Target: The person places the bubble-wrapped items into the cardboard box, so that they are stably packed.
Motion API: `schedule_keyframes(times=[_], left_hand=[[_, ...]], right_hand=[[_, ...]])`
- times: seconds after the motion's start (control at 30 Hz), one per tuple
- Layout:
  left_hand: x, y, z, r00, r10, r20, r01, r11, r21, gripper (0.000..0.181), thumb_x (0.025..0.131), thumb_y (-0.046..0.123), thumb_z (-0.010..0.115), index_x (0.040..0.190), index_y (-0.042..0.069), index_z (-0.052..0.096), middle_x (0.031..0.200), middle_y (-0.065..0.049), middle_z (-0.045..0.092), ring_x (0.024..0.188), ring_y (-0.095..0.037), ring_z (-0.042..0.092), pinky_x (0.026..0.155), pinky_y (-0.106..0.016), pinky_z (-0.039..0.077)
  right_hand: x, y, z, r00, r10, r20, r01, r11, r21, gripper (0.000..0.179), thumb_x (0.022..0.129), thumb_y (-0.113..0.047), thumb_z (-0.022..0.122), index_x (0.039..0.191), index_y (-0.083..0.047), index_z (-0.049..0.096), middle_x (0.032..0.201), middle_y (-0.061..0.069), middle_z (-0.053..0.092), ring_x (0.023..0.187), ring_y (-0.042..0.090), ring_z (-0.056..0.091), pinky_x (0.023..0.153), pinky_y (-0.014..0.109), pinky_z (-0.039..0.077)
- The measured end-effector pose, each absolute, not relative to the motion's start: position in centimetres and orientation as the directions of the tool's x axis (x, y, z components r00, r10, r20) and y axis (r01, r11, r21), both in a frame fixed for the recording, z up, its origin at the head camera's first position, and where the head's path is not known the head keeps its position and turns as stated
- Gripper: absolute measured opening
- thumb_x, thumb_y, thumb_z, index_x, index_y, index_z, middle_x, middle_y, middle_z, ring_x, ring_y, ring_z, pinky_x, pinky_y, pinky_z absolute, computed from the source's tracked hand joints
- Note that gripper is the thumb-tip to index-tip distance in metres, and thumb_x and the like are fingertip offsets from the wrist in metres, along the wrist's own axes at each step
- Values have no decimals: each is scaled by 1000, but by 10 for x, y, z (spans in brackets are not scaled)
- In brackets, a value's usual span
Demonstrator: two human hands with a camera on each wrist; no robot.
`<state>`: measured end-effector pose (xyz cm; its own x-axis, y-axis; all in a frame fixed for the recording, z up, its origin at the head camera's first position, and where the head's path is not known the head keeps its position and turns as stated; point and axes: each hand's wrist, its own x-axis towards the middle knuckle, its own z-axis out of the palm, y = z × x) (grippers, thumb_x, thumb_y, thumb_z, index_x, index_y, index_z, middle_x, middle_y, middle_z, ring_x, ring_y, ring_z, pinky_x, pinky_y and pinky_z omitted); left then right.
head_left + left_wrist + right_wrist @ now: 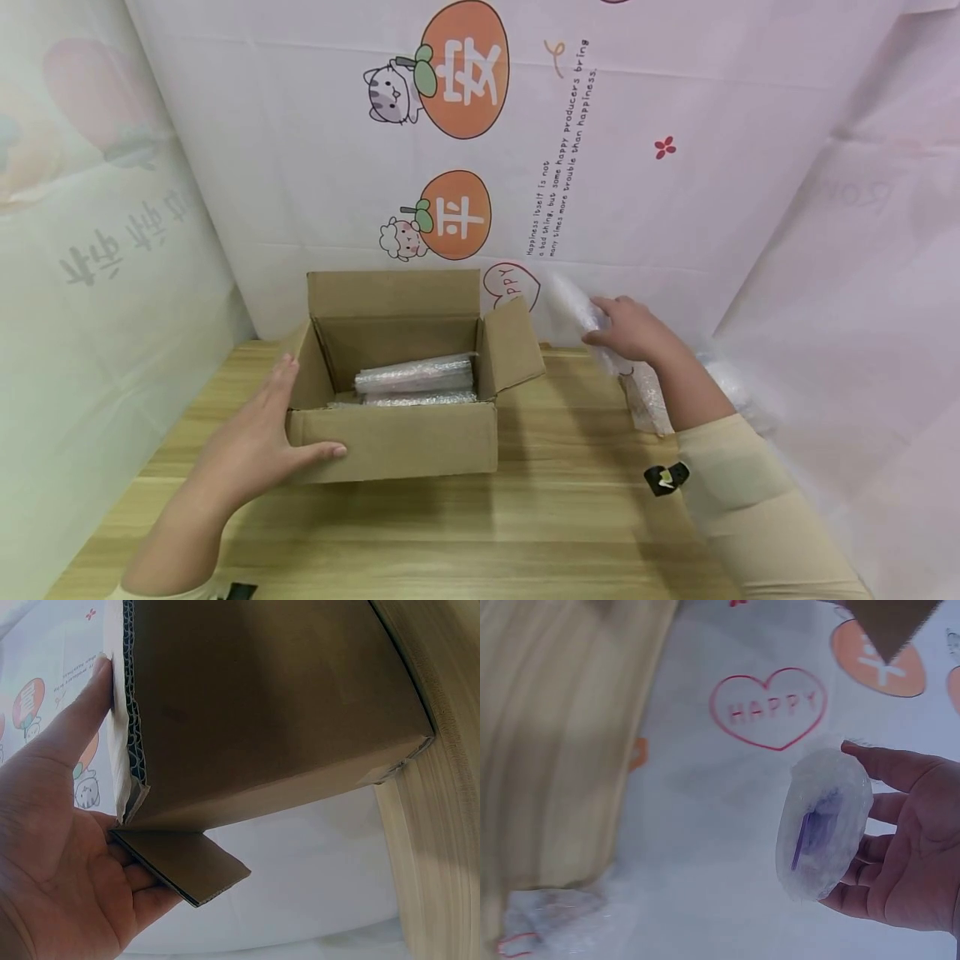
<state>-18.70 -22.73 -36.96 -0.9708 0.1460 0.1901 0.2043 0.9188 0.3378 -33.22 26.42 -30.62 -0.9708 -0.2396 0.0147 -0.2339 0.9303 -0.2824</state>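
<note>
An open cardboard box [397, 442] stands on the wooden table, its flaps spread outward. My left hand [251, 442] holds its front left corner, the thumb against the front flap and the fingers at the left flap; the left wrist view shows fingers behind a small flap [184, 862]. Inside the box lie bubble-wrapped packages [416, 375]. To the right of the box, my right hand [633, 333] grips a long bubble-wrapped package [573, 304], raised above the table and tilted. In the right wrist view, something purple shows inside the translucent wrap [825, 825].
More bubble-wrapped items [648, 400] lie on the table's right side, partly hidden by the right forearm. A white printed sheet [637, 167] hangs behind the table, with pale sheets at both sides. A black strap [666, 479] shows by the right sleeve.
</note>
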Motion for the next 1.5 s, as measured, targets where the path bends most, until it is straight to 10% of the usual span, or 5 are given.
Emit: schedule_keyframes(times=[1.5], left_hand=[[-191,-227,-371,-969,145,202,207,920,333,134,68,86,59,158,8,-3,165,-10,-4,144,-48,23,105,-71,30]], right_hand=[[-286,113,-233,-687,-714,135,-722,650,-236,67,92,-28,70,152,-24,40,141,5,49,125,21,45,105,39,42]])
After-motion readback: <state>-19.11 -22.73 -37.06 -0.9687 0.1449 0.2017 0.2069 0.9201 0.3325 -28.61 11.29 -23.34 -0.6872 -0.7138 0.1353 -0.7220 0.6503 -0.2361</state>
